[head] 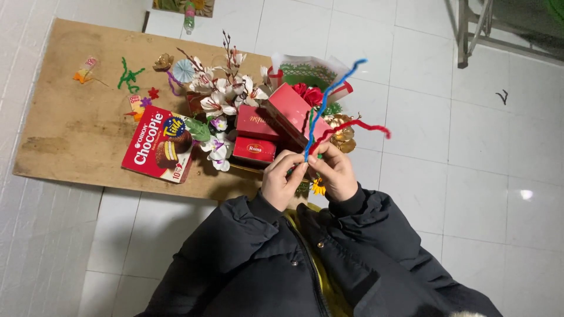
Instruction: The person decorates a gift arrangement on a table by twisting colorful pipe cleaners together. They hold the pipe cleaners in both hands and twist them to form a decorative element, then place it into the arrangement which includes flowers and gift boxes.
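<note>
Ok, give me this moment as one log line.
left hand: pinching blue pipe cleaner | right hand: pinching red pipe cleaner | behind: gift basket, red boxes, white flowers | surface: wooden board

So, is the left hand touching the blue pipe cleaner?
Touching. The head view shows the left hand pinching the blue pipe cleaner at its lower end.

A floor of glossy white tiles (446, 147) is seen, with a metal frame (477, 29) set at the upper right.

Left hand (282, 179) and right hand (335, 173) raised together, fingertips pinched, grips closed, knuckles near touching.
</note>
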